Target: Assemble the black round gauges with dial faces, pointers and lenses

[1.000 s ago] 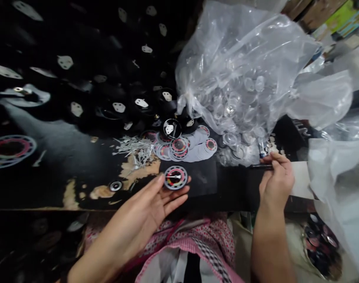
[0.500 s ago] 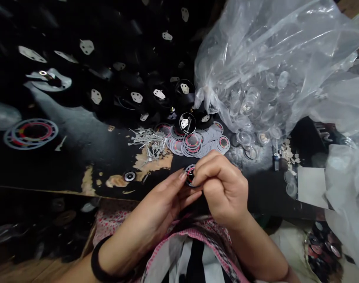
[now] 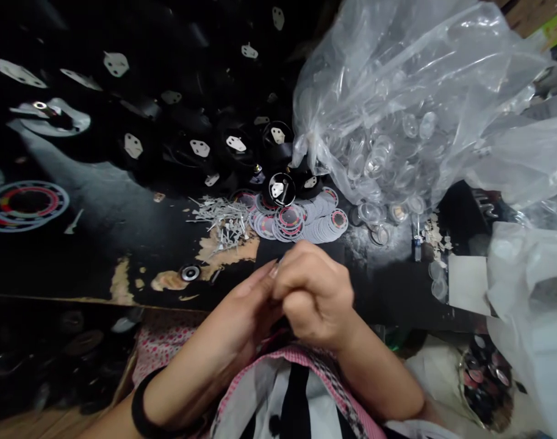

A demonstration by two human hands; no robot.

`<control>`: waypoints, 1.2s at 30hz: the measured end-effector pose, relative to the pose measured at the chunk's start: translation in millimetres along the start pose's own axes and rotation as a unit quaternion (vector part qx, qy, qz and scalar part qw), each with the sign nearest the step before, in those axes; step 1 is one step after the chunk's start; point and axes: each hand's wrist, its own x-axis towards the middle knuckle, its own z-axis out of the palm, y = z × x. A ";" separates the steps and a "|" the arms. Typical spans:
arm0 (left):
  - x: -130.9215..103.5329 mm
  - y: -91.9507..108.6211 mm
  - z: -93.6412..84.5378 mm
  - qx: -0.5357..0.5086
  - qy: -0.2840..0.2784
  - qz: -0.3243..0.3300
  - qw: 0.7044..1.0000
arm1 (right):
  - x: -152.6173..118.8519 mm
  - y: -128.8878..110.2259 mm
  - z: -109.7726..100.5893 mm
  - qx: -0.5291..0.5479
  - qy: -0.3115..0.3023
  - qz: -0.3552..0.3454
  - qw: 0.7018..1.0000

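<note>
My right hand (image 3: 317, 296) is closed in a fist and presses against the fingertips of my left hand (image 3: 248, 305), low over the front of the bench. The small round gauge with its black and red dial, seen in my left fingers a moment ago, is now covered by my right hand. Whatever my right fingers pinch cannot be made out. Just beyond my hands lie overlapping printed dial discs (image 3: 324, 228) and a heap of thin grey-white gauge pointers (image 3: 226, 213). A black round gauge case (image 3: 282, 190) rests on the discs.
Rows of black gauge cases with white plates (image 3: 236, 144) fill the back left. A clear plastic bag (image 3: 397, 103) of transparent covers bulges at the right. Near it are a small blue-handled screwdriver (image 3: 417, 244) and a white square card (image 3: 468, 281). Larger dials (image 3: 31, 204) lie left.
My right hand has moved left and closed over the gauge, hiding its dial. Both hands have drawn tightly together. The whole scene has shifted slightly left in view.
</note>
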 end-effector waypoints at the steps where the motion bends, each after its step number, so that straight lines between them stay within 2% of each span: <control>1: -0.4 -0.6 -0.2 0.000 -0.004 0.007 1.000 | 3.0 -0.1 1.9 0.068 0.031 -0.022 0.997; 3: -0.8 -0.3 -1.0 0.000 -0.014 0.009 1.000 | 4.1 0.2 -4.2 0.201 0.114 -0.031 0.972; 5: -0.9 1.8 -1.9 0.003 -0.015 0.000 1.000 | -3.2 5.6 -21.6 0.280 0.218 -0.006 0.935; 7: -1.0 4.2 -2.7 0.007 -0.008 -0.005 1.000 | -17.4 20.7 -42.8 0.293 0.332 0.018 0.897; 9: -1.0 4.9 -4.0 0.005 0.000 -0.006 1.000 | -34.7 45.0 -58.9 0.254 0.410 0.064 0.874; 11: -0.5 3.4 -6.6 0.005 0.003 -0.008 1.000 | -52.2 72.5 -66.4 0.206 0.445 0.131 0.862; 13: 1.0 0.8 -10.5 0.010 0.003 -0.007 1.000 | -67.8 96.4 -68.1 0.169 0.460 0.158 0.857; 15: 2.7 -0.4 -14.2 0.020 0.005 0.008 1.000 | -79.8 110.7 -69.4 0.135 0.463 0.164 0.860; 17: 2.4 1.3 -15.3 0.033 0.008 0.042 0.999 | -86.8 110.3 -72.2 0.103 0.459 0.172 0.865; 20: -3.5 7.4 -9.1 0.053 0.032 0.108 0.992 | -84.6 82.4 -74.9 -0.020 0.466 0.157 0.870; 22: -7.7 10.8 -2.1 0.070 0.047 0.137 0.987 | -72.6 54.6 -70.8 -0.140 0.421 0.111 0.889; 23: -9.0 11.8 1.0 0.080 0.049 0.142 0.985 | -64.0 41.1 -66.3 -0.152 0.350 0.084 0.921; 24: -9.6 12.3 3.1 0.088 0.049 0.142 0.985 | -54.4 29.2 -60.3 -0.140 0.253 0.052 0.956; 25: -9.8 12.6 3.9 0.095 0.047 0.139 0.985 | -44.5 19.6 -53.3 -0.127 0.171 0.032 0.976; 27: -9.2 12.9 1.8 0.107 0.043 0.134 0.984 | -26.9 8.1 -38.3 -0.121 0.057 0.004 0.991; 29: -8.4 13.4 -3.6 0.122 0.033 0.140 0.982 | -14.9 6.3 -25.8 -0.157 0.027 -0.012 0.987; 32: -7.8 13.9 -10.1 0.150 0.018 0.147 0.978 | -7.1 11.8 -15.9 -0.217 0.019 -0.040 0.975; 36: -8.1 10.0 -9.0 0.103 0.057 0.118 0.986 | -4.1 11.1 -11.2 -0.234 0.030 -0.042 0.971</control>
